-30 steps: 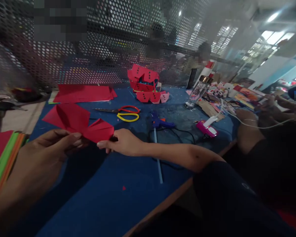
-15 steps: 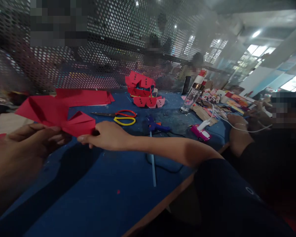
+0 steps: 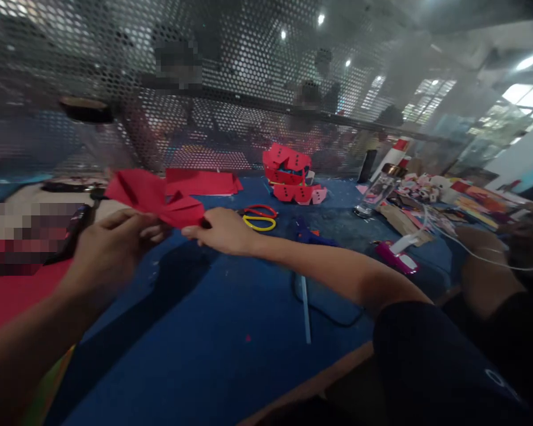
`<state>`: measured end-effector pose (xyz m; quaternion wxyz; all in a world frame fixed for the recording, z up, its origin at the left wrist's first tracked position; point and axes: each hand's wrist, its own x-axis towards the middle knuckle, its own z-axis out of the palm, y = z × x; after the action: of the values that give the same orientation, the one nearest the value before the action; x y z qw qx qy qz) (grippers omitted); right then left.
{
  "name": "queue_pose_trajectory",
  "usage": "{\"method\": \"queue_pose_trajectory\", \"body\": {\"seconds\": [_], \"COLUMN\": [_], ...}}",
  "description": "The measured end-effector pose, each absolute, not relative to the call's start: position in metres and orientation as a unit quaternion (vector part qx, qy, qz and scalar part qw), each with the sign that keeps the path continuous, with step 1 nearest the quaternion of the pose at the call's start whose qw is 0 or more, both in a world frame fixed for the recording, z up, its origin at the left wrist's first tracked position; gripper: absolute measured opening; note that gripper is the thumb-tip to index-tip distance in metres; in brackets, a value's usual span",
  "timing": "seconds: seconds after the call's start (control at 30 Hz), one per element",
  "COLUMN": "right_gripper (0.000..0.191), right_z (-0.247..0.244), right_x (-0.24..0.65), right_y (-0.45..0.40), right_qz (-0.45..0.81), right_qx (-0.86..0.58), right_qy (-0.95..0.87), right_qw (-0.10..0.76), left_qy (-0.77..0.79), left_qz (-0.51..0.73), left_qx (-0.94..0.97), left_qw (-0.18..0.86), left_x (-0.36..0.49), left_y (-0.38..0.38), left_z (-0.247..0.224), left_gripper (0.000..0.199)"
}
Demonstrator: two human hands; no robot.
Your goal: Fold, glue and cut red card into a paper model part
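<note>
A folded piece of red paper is held up above the blue table, its creased flaps spread to both sides. My left hand pinches its lower middle edge between thumb and fingers. On the right end, my right hand grips the same paper, thumb in front. Beyond my right hand lie scissors with one red and one yellow handle loop; the blades are hidden. A stack of red paper sheets rests behind the held piece.
Red cut-paper pieces with black dots stand at the back by a perforated metal screen. A blue glue gun with a glue stick, a clear bottle and a pink toy car are rightward. Another person's arm is far right.
The view has swung left, so everything sits farther right in the picture. More red paper and a dark phone-like object now show at left. Both hands keep hold of the folded red paper.
</note>
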<state>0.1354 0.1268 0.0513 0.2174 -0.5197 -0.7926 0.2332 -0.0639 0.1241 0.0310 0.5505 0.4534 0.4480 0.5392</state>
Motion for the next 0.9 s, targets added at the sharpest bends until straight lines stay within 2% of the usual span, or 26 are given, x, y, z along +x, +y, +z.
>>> {"method": "queue_pose_trajectory", "body": {"seconds": [0.07,0.17,0.27,0.5,0.67,0.9], "right_gripper": [0.04,0.032,0.038,0.043,0.056,0.063], "right_z": [0.045,0.033,0.025,0.014,0.011,0.007], "right_x": [0.146,0.157,0.163,0.17,0.169,0.169], "right_y": [0.118,0.105,0.092,0.074,0.069,0.07], "right_qz": [0.27,0.356,0.435,0.452,0.491,0.496], "right_qx": [-0.512,-0.478,-0.443,-0.455,-0.425,-0.426], "right_qy": [-0.778,-0.746,-0.708,-0.672,-0.654,-0.641], "right_qw": [0.243,0.297,0.337,0.369,0.389,0.402], "left_qy": [0.419,0.412,0.416,0.437,0.441,0.441], "left_qz": [0.551,0.551,0.556,0.529,0.528,0.524], "left_qx": [0.43,0.425,0.422,0.432,0.433,0.449], "left_qw": [0.58,0.588,0.583,0.585,0.582,0.574], "left_x": [-0.05,-0.042,-0.04,-0.029,-0.029,-0.03], "left_y": [0.128,0.123,0.113,0.101,0.1,0.102], "left_z": [0.027,0.025,0.025,0.028,0.027,0.024], "left_gripper": [0.023,0.024,0.028,0.032,0.033,0.029]}}
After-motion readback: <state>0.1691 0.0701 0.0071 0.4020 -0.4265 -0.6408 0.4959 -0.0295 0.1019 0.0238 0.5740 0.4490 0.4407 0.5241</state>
